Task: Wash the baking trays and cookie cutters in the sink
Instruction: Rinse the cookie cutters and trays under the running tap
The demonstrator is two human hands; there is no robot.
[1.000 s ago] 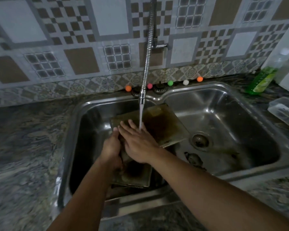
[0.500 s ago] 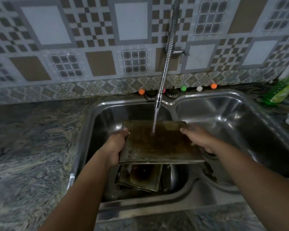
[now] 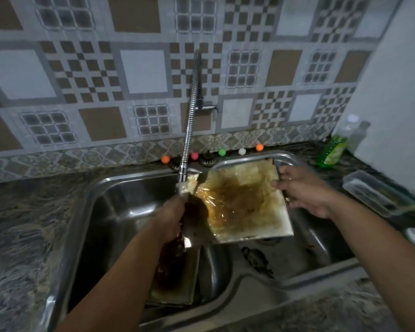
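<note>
My sink (image 3: 120, 188) is a two-basin stainless steel unit set into a dark mottled stone countertop (image 3: 27, 231). A stained baking tray (image 3: 175, 286) lies in the left basin; dark debris (image 3: 256, 257) lies on the floor of the right basin. On the countertop at the right stand a green bottle (image 3: 331, 152) and a clear lidded container (image 3: 376, 192); small coloured balls (image 3: 222, 152) sit along the back ledge.

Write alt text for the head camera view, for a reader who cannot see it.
A person's two hands, left hand and right hand, hold a stained rectangular metal baking tray tilted under running water from a flexible steel faucet above a double stainless steel sink. A second stained tray lies in the left basin; a green dish-soap bottle stands on the counter at right.
</note>
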